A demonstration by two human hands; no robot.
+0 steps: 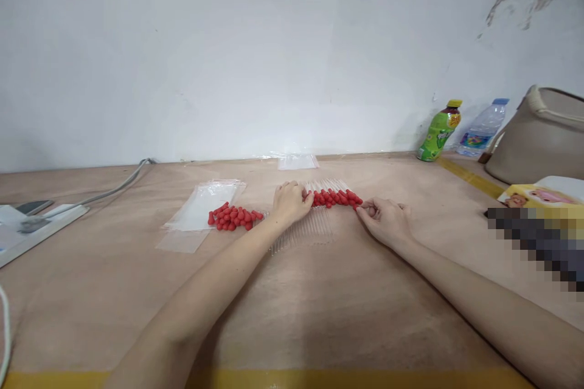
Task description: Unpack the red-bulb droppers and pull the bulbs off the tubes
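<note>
A row of red rubber bulbs (pixel 335 197) lies across thin clear tubes (pixel 303 232) that look like droppers, with tube ends showing on both sides of the row. At the row's left end is my left hand (pixel 291 200), palm down, its fingers bent and its thumb against the end bulbs; its fingertips are partly hidden. My right hand (pixel 385 219) pinches a bulb at the right end between thumb and finger. To the left, a loose heap of red rubber bulbs (pixel 234 217) lies partly over clear plastic bags (pixel 205 203).
Another clear bag (pixel 298 162) lies by the wall. A green drink bottle (pixel 440 132), a water bottle (pixel 483 127), a beige bag (pixel 538 134) and a yellow packet (pixel 542 194) stand at right. On the left, a grey cable (pixel 114 187) runs to a white board (pixel 45 234).
</note>
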